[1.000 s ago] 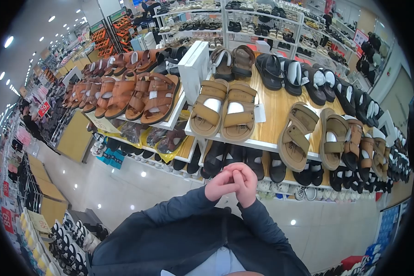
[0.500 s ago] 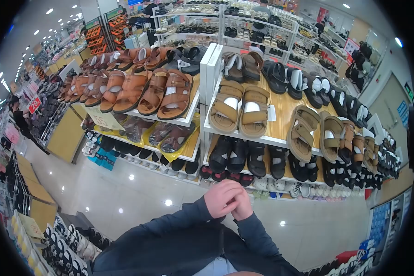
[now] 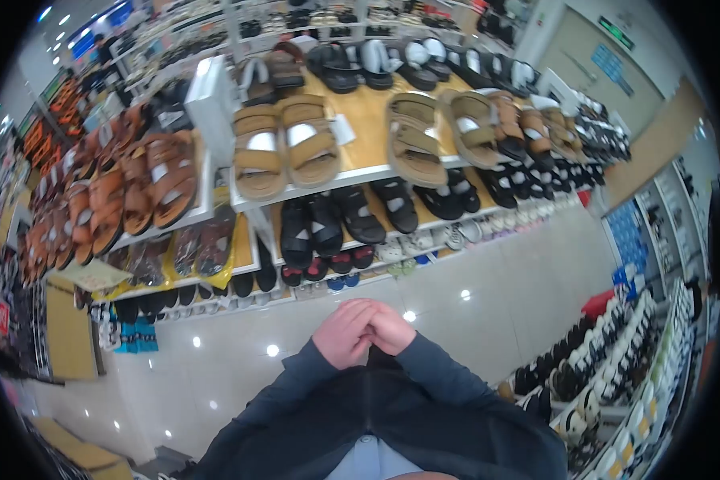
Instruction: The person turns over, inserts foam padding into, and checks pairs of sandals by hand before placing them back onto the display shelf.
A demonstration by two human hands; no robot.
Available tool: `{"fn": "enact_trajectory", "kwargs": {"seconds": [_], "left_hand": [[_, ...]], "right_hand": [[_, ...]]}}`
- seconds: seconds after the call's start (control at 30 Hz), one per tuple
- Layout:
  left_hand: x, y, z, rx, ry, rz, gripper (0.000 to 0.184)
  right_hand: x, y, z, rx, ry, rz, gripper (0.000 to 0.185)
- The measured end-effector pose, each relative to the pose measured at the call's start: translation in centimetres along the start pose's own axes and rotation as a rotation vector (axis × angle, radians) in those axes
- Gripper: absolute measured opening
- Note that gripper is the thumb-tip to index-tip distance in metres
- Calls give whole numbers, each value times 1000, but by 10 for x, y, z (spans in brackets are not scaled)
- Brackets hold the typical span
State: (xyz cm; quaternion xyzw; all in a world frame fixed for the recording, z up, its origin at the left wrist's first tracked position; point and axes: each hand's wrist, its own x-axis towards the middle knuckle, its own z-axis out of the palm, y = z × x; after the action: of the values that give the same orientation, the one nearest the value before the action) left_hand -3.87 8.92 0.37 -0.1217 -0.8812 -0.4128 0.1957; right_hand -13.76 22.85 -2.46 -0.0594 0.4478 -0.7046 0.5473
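Note:
My left hand (image 3: 343,333) and my right hand (image 3: 390,326) are clasped together in front of my body, fingers pressed against each other. Whether anything small lies between them cannot be seen. Beyond them stands a shelf unit (image 3: 360,177) with a white edge. On its top are khaki sandals (image 3: 258,152), another khaki pair (image 3: 415,138) and black sandals (image 3: 332,64). Brown sandals (image 3: 168,178) line the left section, beside a white upright box (image 3: 209,100). Neither hand touches the shoes.
Black sandals (image 3: 297,232) fill the lower shelf. A turquoise item (image 3: 140,335) lies low at the left. Shoe racks (image 3: 640,400) stand at the lower right, near a red box (image 3: 597,304). Glossy tiled floor (image 3: 240,352) surrounds my body.
The view has turned to the right, so the shelves appear shifted left and more of the right-hand racks shows. My hands stay clasped, with slightly altered finger positions.

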Motion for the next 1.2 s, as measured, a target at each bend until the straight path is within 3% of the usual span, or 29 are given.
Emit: {"fn": "enact_trajectory", "kwargs": {"seconds": [0.37,0.63,0.73,0.87,1.0,1.13,1.2], "left_hand": [[66,7,28,198,-27,48,54],[153,9,62,324,71,106,47],[186,12,65,439,171,113,44],[213,15,67,570,337,81,42],[230,15,64,699,421,20,51],[253,8,63,869,362,-68,60],[262,3,63,873,346,-81,59]], "right_hand": [[-1,-59,-65,12,-183,-92,34],[-24,-163,-164,48,-59,-276,35],[-31,-205,-198,96,-12,-432,35],[-26,-259,-222,-213,154,-850,38],[-16,-290,-230,-48,188,-591,38],[-1,-304,-229,41,-105,-333,49],[4,-312,-221,67,-134,-274,54]]}}
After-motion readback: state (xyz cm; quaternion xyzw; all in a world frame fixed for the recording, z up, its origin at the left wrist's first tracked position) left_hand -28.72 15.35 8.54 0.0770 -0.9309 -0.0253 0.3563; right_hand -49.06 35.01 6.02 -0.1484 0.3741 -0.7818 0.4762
